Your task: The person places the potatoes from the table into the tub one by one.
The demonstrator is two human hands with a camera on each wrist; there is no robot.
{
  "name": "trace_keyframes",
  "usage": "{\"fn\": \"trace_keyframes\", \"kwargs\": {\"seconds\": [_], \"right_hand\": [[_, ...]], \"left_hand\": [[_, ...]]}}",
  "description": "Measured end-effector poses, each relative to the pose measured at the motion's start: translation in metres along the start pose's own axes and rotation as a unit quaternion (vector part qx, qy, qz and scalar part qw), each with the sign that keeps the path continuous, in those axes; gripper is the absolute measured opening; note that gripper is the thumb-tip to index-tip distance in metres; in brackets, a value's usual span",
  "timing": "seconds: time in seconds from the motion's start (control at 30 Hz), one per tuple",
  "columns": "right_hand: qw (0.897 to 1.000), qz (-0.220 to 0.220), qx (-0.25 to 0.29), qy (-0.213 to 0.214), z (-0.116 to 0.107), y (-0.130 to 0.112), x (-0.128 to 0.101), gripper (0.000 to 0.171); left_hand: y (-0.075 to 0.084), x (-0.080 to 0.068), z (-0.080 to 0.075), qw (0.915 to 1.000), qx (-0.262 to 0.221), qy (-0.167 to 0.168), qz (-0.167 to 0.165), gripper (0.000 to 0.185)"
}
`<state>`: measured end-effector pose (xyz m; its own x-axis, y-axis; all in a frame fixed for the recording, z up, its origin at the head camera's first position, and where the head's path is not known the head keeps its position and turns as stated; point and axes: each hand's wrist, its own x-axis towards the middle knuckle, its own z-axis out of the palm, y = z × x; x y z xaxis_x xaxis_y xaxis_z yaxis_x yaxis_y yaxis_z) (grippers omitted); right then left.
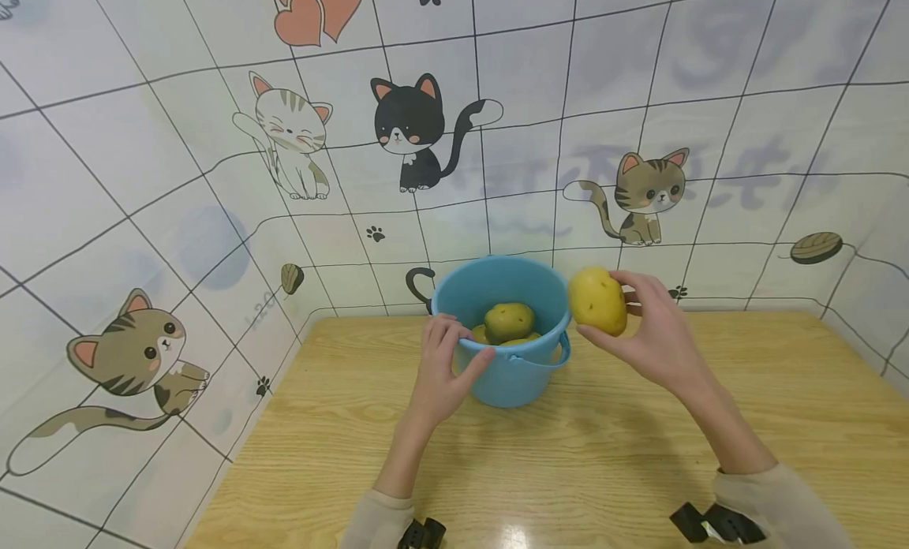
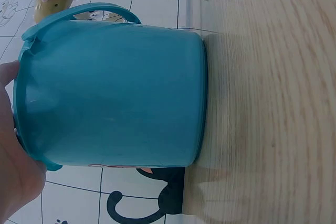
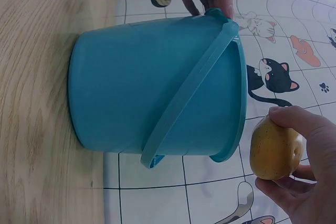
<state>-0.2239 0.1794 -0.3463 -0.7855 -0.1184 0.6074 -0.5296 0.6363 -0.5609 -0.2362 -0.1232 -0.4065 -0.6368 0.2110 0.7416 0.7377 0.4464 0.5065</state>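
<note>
A blue bucket (image 1: 510,379) stands upright on the wooden table, its handle (image 3: 184,95) hanging down on the right side. Inside it lie several yellow potatoes (image 1: 509,322), partly hidden by the near wall. My left hand (image 1: 442,367) grips the bucket's rim at the near left, fingers over the edge and thumb on the near side. In my right hand (image 1: 656,328) a yellow potato (image 1: 597,300) is held between thumb and fingers, beside the right rim at about rim height. The right wrist view shows this held potato (image 3: 275,148) apart from the bucket.
The wooden table (image 1: 639,454) extends to both sides of the bucket. Close behind and at the left rises a white tiled-pattern wall (image 1: 525,139) with cartoon cats. Dark wrist devices (image 1: 717,524) sit at the sleeves.
</note>
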Motion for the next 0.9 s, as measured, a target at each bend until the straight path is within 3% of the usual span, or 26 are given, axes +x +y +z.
{"fn": "trace_keyframes", "kwargs": {"seconds": [0.47, 0.9], "right_hand": [[0.999, -0.035, 0.021, 0.008, 0.015, -0.020, 0.018, 0.077], [0.996, -0.068, 0.066, 0.000, 0.041, -0.020, 0.025, 0.074]], "left_hand": [[-0.003, 0.000, 0.001, 0.9999, 0.003, 0.003, 0.014, 0.025], [-0.003, -0.001, 0.000, 1.0000, 0.002, 0.001, 0.008, 0.024]]}}
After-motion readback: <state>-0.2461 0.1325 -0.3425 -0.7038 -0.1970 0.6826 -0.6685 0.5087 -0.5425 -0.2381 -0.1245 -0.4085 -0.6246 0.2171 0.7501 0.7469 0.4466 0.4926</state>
